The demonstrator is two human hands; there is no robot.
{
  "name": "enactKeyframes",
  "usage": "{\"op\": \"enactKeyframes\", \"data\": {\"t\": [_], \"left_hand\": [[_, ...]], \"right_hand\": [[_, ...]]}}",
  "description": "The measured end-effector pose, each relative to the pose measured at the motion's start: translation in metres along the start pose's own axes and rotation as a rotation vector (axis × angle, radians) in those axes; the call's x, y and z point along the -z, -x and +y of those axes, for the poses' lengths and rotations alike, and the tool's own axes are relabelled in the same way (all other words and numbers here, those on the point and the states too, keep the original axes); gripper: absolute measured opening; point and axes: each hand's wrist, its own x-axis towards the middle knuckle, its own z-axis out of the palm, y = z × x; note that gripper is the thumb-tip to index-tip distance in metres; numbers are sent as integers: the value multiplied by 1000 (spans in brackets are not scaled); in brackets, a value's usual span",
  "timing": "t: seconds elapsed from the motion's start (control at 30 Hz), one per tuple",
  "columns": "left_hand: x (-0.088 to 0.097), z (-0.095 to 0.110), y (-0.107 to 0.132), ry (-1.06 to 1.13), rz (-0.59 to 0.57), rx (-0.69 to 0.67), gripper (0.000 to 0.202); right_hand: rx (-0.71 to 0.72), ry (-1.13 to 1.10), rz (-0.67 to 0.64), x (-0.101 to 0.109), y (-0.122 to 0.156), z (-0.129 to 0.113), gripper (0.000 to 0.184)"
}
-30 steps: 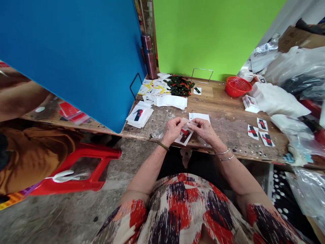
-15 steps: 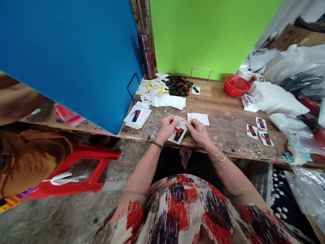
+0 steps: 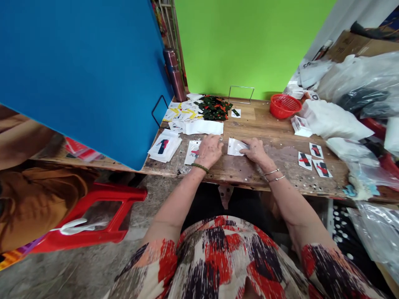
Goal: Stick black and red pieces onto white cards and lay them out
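Flat on the worn brown wooden counter (image 3: 230,171), just left of the bare right hand (image 3: 256,151): a plain white oblong pouch of thin, shiny plastic (image 3: 235,146). Long side running left to right, left end pointing toward the bare left hand (image 3: 210,151), right end under the right fingertips. So nearest to the right hand, touching it, and a bit apart from the left.

Right thumb and fingers bent over that end; cannot tell if pinching it or just resting. Left hand palm down, fingers bent and close together, over the right part of a flat white packet with a red and dark picture (image 3: 190,153); cannot tell if holding anything under there. Further left, a pile of white packets with black and red shapes (image 3: 170,152).
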Motion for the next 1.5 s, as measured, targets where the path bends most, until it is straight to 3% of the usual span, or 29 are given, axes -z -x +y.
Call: {"op": "enactKeyframes", "data": {"t": [0.13, 0.23, 0.3, 0.37, 0.43, 0.53, 0.67, 0.87, 1.03, 1.13, 1.3, 1.4, 1.5], "left_hand": [[-34, 28, -8, 221, -67, -1, 48], [-48, 37, -12, 496, -131, 79, 27], [-53, 43, -12, 635, -107, 144, 13], [-56, 51, -9, 770, -16, 212, 14], [-57, 59, -2, 948, 36, 244, 22], [-58, 72, 14, 1213, -10, 220, 36], [-58, 79, 33, 1452, -95, 275, 42], [-59, 83, 45, 1406, -37, 349, 28], [-58, 89, 51, 1325, -17, 278, 38], [-54, 87, 50, 1184, -2, 236, 33], [-54, 75, 44, 1225, -113, 283, 31], [-57, 71, 40, 1356, -210, 327, 30], [-58, 71, 39, 1402, -232, 352, 29]], "right_hand": [[-47, -111, 48, 3, 6, 6, 20], [-64, -129, 144, 11, 15, 6, 21], [-59, -98, 292, 18, 21, 1, 27], [-51, -122, 398, 23, 27, -10, 30], [-53, -252, 356, 26, 35, -24, 27], [-56, -406, 261, 26, 48, -42, 24], [-107, -366, 365, 25, 63, -47, 16], [-235, -577, 432, 26, 77, -41, 17], [-292, -684, 405, 23, 85, -46, 14], [-306, -753, 348, 22, 86, -50, 13], [-405, -1025, 169, 25, 88, -49, 24], [-464, -1102, 173, 25, 89, -47, 30], [-485, -1120, 203, 23, 88, -47, 33]]}}
